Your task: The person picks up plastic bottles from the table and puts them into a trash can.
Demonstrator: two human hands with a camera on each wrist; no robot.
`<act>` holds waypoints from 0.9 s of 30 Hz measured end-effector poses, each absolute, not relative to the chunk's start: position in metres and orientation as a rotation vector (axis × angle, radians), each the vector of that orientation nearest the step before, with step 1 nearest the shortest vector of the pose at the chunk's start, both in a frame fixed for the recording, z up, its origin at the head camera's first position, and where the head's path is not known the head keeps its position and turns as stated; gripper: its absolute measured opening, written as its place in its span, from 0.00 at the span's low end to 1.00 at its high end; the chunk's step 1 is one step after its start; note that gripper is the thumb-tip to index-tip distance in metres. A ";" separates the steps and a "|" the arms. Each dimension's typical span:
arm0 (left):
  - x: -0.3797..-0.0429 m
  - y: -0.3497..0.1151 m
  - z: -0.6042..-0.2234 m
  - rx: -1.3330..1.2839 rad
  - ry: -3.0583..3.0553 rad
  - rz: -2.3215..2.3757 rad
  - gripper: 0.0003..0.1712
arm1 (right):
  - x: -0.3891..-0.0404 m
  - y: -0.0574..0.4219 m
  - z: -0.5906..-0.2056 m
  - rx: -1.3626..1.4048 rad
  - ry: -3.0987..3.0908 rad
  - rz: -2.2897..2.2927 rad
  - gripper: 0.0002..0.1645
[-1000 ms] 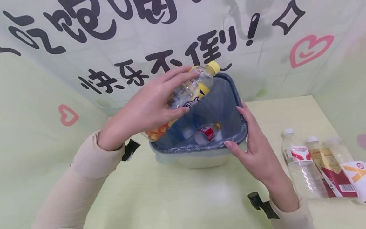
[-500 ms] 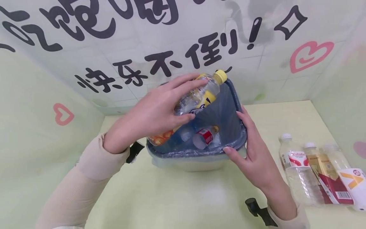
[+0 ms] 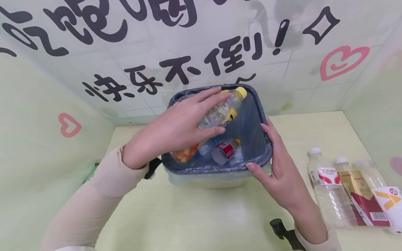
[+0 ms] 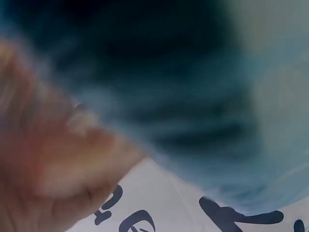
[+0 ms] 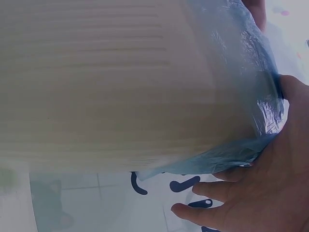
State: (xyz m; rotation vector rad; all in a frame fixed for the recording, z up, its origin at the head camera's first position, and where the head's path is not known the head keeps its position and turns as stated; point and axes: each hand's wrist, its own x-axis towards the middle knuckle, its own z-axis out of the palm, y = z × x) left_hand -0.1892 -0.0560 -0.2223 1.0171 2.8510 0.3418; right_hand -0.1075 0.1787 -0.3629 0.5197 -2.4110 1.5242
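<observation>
A clear plastic bottle (image 3: 216,116) with a yellow cap and an orange-yellow label lies slanted within the mouth of a trash bin (image 3: 216,183). A blue bag (image 3: 251,118) lines the bin and folds over its rim. Over the bottle is my left hand (image 3: 179,125), its fingers stretched out and its thumb apart from them, overlapping the bottle from above. My right hand (image 3: 284,174) grips the bin's right rim, thumb in front and fingers at the side. Deeper inside lies a red-labelled bottle (image 3: 224,152). The left wrist view is blurred.
On the table (image 3: 194,216) at the right lie a clear bottle (image 3: 329,195) with a white cap, a gold and red package (image 3: 361,195) and a white-labelled bottle (image 3: 387,205). Behind the bin is a wall (image 3: 301,90) with lettering. A green item (image 3: 91,172) shows behind my left sleeve.
The yellow-capped bottle has gone from slanting over the rim to lower in the bin. My left hand has shifted right and slightly down; my right hand keeps its place on the rim.
</observation>
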 end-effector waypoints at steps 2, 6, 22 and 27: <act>-0.188 -0.058 -0.222 0.972 2.856 0.390 0.47 | -0.107 0.178 -0.363 0.533 -2.399 1.524 0.53; -0.184 -0.067 -0.221 0.971 2.873 0.477 0.46 | -0.107 0.177 -0.363 0.543 -2.398 1.510 0.53; -0.169 -0.124 -0.228 1.163 2.981 0.943 0.36 | -0.106 0.173 -0.362 0.551 -2.382 1.505 0.53; -0.168 -0.155 -0.236 1.173 3.047 1.173 0.34 | -0.104 0.172 -0.361 0.570 -2.360 1.510 0.53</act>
